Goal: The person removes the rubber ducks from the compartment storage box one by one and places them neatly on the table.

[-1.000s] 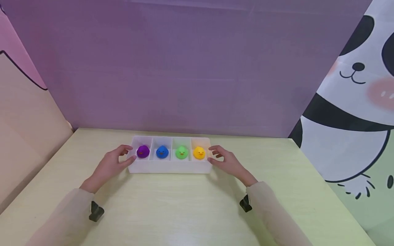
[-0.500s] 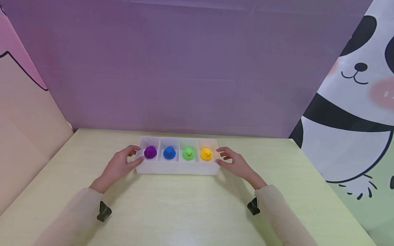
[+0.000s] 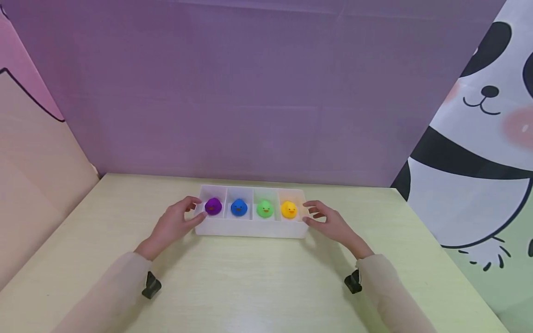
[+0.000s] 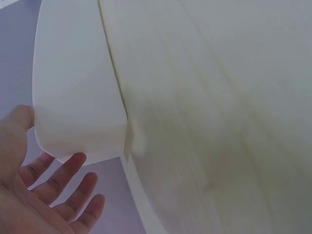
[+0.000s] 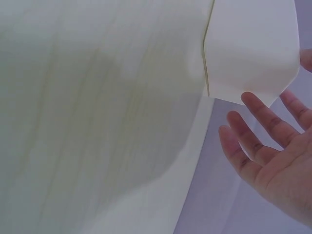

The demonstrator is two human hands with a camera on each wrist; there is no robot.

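On the left, the left hand (image 3: 172, 224) gripped the left end of a white box (image 3: 250, 228) between thumb and fingertips. The box sat toward the back of the tabletop (image 3: 250, 282), its 4 compartments holding a purple duck (image 3: 213, 206), blue duck (image 3: 239, 207), green duck (image 3: 265, 209) and yellow duck (image 3: 289, 210). It looked light, stiff and slightly slippery; the ducks, probably soft, might slide. Its 2 end walls seemed the best holds. On the right, the right hand (image 3: 333, 225) gripped the other end.
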